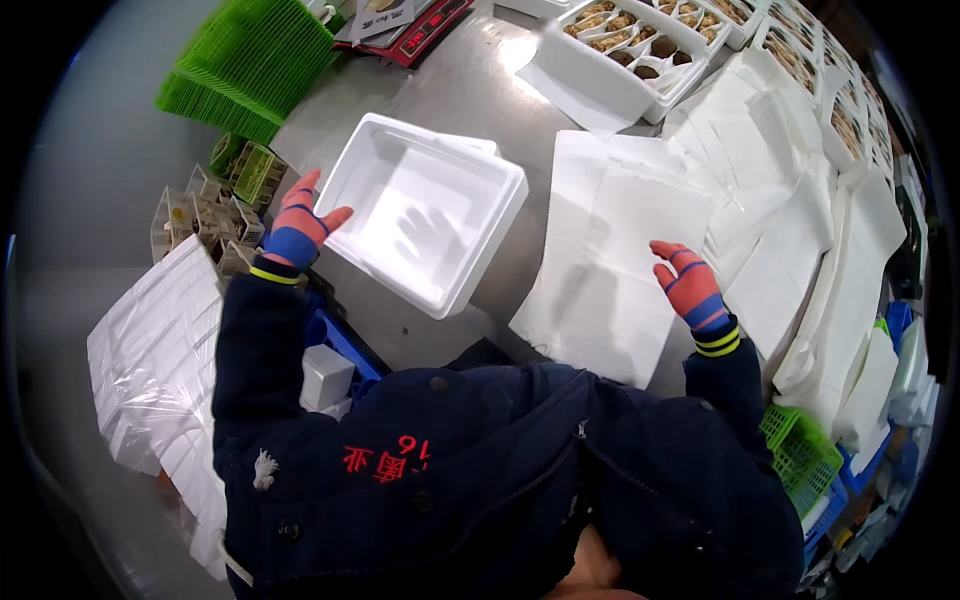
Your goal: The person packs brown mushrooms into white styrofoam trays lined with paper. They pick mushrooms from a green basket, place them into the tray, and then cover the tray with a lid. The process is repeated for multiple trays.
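An empty white foam box [487, 247] stands on the steel table, turned slightly, with another white piece just showing behind its far edge. My left hand [306, 219], in a pink and blue striped glove, is at the box's left rim with thumb and fingers apart; whether it touches the rim I cannot tell. A shadow of a hand falls on the box's floor. To the right, over white paper sheets [607, 247], hovers my right hand [686, 283] in a matching glove, its fingers spread a little and nothing between them.
Foam boxes of mushrooms [600, 82] stand at the back right beside more white sheets [765, 210]. Stacked green baskets [247, 67] and a red scale [412, 41] are at the back left. Plastic-wrapped white foam pieces [157, 352] lie left, a green basket [802, 457] lower right.
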The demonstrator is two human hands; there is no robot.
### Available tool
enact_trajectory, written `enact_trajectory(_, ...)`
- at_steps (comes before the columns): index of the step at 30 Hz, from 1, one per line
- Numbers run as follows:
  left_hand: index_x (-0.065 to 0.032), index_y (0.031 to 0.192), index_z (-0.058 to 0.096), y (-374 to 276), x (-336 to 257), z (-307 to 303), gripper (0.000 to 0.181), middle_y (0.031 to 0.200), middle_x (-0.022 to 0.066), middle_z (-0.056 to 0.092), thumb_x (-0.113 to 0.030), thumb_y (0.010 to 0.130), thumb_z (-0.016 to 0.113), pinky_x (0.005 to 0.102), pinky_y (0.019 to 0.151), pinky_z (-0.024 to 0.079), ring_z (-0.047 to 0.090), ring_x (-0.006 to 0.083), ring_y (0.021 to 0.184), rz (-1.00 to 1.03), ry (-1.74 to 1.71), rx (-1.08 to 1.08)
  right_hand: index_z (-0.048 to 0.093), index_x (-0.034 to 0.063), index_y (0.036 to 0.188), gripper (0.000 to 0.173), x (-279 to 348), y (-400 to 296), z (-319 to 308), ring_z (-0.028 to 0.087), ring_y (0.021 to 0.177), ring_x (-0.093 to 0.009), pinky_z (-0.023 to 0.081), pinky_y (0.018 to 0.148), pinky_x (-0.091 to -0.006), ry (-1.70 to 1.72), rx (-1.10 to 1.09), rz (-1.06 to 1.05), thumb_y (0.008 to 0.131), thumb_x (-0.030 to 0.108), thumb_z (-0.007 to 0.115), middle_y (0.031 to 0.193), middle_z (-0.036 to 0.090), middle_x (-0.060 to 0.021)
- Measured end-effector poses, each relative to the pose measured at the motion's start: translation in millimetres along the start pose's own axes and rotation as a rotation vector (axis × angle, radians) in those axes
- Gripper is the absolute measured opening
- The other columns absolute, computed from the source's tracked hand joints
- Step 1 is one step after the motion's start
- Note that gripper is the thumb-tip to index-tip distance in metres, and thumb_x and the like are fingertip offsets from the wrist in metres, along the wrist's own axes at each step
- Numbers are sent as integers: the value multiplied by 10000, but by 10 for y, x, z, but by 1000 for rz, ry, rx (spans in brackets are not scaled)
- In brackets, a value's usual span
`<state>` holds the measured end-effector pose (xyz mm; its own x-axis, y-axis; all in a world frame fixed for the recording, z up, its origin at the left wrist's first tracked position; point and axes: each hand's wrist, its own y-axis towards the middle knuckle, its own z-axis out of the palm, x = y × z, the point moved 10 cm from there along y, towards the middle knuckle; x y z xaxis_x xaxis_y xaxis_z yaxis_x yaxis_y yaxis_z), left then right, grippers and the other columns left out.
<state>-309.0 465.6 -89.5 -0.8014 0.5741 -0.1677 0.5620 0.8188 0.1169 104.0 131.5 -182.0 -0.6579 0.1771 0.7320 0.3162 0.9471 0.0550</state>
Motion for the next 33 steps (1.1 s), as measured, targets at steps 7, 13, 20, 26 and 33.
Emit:
enact_trajectory(7, -62, 1149, 534, -65, 1156, 762, 557, 1014, 137, 628, -368, 712, 693, 346, 834, 455, 595, 269, 940, -283, -68, 45, 292, 128, 1373, 717, 1213, 163, 791, 586, 832, -214, 469, 735, -288, 353, 61, 137, 764, 238, 655, 1201, 531, -111)
enact_trajectory(13, -49, 913, 618, 39, 280, 148, 199, 728, 76, 643, -204, 788, 626, 277, 622, 468, 585, 161, 640, -132, -276, -44, 192, 20, 1384, 742, 993, -88, 1476, 616, 754, -222, 472, 720, -294, 622, 92, 472, 845, 399, 534, 1004, 616, -156)
enact_trajectory(20, -22, 987, 566, -75, -1384, 447, 238, 721, 16, 577, -87, 774, 651, 208, 581, 431, 511, 70, 612, 148, -776, -40, 525, 68, 1140, 297, 579, -1197, 68, 602, 639, -182, 495, 582, -269, 197, -501, 365, 856, 143, 485, 969, 606, -90)
enact_trajectory(26, -82, 1250, 450, -745, -3333, 1050, 565, 678, -6, 505, -12, 722, 638, 214, 568, 423, 471, 75, 583, 456, -914, 276, 585, 59, 1085, 319, -241, -3067, -623, 603, 868, -230, 459, 778, -307, 353, -1023, 677, 872, 284, 510, 941, 642, -137)
enact_trajectory(33, -111, 1243, 450, -1394, -4634, 1743, 571, 620, -29, 428, -65, 709, 647, 249, 540, 401, 421, 104, 531, 601, -780, 297, 536, 110, 1163, 453, 139, -5324, -1731, 514, 1035, -318, 426, 866, -392, -864, -1327, 759, 749, 258, 647, 1126, 560, -132)
